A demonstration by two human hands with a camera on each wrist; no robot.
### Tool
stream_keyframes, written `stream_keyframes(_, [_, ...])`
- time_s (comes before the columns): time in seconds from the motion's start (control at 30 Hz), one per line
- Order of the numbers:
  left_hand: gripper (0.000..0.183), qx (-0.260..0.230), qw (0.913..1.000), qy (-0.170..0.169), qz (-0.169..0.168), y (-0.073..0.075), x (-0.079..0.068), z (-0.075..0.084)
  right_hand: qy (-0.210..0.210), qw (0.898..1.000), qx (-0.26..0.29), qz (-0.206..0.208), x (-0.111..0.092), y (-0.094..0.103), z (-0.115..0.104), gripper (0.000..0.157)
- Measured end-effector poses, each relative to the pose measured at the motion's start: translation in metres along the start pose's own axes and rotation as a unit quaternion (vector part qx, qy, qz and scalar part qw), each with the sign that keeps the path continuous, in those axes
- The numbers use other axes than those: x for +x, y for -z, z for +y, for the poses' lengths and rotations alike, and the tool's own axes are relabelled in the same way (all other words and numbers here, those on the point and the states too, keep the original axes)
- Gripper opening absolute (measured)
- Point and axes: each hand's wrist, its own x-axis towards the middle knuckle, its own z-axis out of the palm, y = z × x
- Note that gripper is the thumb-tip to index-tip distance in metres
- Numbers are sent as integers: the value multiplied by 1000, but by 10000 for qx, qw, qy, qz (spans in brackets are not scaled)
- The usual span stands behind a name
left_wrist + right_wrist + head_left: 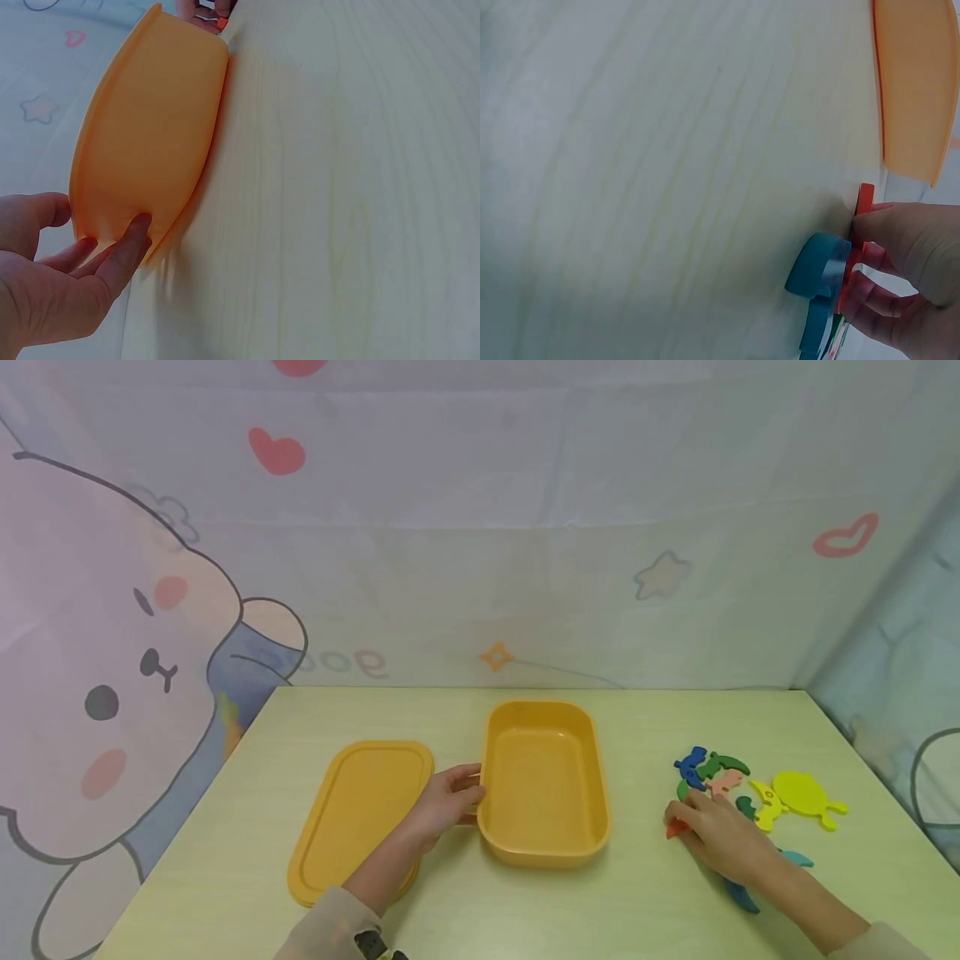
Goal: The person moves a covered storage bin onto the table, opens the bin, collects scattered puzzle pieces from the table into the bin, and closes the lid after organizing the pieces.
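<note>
Blue crescent (pixel 742 897) nearest, part hidden by the right forearm (pixel 813 897), between 5 and 6 o'clock of the right hand (pixel 723 843); 12 runs straight away from the person. Teal piece (pixel 798 857) at 3 to 4, just past that forearm.

Right hand: thumb and fingers pinch a red piece (pixel 677 829), toward 9 to 10 from the knuckles. Mostly covered in head view. Right wrist view gives it as a narrow strip, long axis roughly toward the tub (pixel 543 857); full outline cannot be told. Teal-blue piece (pixel 810 266) just beside it there, possibly the blue crescent again; contact unclear.

Lid-like panel (pixel 363 810) flat on the tabletop (pixel 600 910), axis 7 to 1, partly under the left forearm (pixel 382 864). Left hand (pixel 446 806): fingers extended and spread against the tub's outer wall at its 9 o'clock side, thumb by the rim; touching, not wrapped round.

Key relation: tub lies between 9 and 10 from the pinching fingertips, well apart, long axis 12 to 6, its 3 o'clock wall facing the red piece. Left hand is nearer the tub.

Farther: yellow crescent (pixel 769 806) and turtle shape (pixel 802 794) toward 2 of the right hand; pink piece (pixel 724 783) and green crescent (pixel 729 763) at 12; dark-blue piece (pixel 692 768) at 11. Printed curtain (pixel 525 568) behind.
</note>
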Motion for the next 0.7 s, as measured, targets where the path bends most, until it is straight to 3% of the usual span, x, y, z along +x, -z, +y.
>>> stream_keyframes(0.33, [47, -6, 10000, -12, -17, -1, 1, -2, 429, 9986, 62, 303, 5, 3, 4, 30])
stream_keyframes(0.57, [48, 2, 10000, 1, -11, 0, 2, -3, 420, 9990, 142, 111, 13, 15, 4, 26])
stream_keyframes(0.7, [48, 12, 10000, -8, -2, -1, 1, -2, 507, 9984, -10, 238, 18, 20, 4, 26])
